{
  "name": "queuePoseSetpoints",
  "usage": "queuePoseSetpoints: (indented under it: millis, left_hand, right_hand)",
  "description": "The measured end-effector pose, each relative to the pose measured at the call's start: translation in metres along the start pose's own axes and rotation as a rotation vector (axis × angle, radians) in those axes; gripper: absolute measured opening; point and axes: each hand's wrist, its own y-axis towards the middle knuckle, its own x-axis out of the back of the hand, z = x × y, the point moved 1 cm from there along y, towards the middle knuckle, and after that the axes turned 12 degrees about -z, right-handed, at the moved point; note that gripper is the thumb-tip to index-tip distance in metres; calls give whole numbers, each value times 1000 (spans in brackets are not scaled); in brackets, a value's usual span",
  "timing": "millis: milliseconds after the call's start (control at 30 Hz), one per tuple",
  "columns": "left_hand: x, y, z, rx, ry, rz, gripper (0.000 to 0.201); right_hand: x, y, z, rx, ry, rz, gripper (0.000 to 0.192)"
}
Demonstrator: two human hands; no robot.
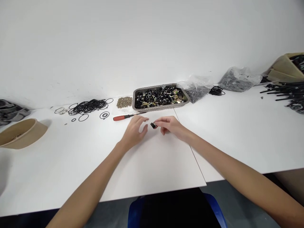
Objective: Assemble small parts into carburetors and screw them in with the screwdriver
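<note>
On the white bench (71,158), the right hand (171,125) pinches a small, light, stiff black part (153,125) by its end; the left hand (134,131) hovers open.

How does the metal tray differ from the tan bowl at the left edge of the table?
The metal tray is grey, rectangular and shallow; the tan bowl is rounded and deeper. The tray is heaped with small black and brass-coloured parts, while the bowl's inside is mostly hidden, so its contents cannot be told. The tray lies just beyond the right hand, which pinches a small black part; the bowl sits far to the left of the left hand. Both rest on the white table.
</note>
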Motion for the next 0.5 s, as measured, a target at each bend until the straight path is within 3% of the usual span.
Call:
queuePoseSetpoints:
  millis: [100,200,500]
  left_hand:
    - [-4,-3,-10,-40,-102,159,31]
    - [-2,-3,-12,-37,-131,219,35]
    - [-5,-6,-10,-15,-156,152,30]
  right_hand:
    - [-3,-3,-1,8,-18,35,24]
    - [-2,-3,-1,2,-25,45,24]
    - [-3,-5,1,4,-63,72,24]
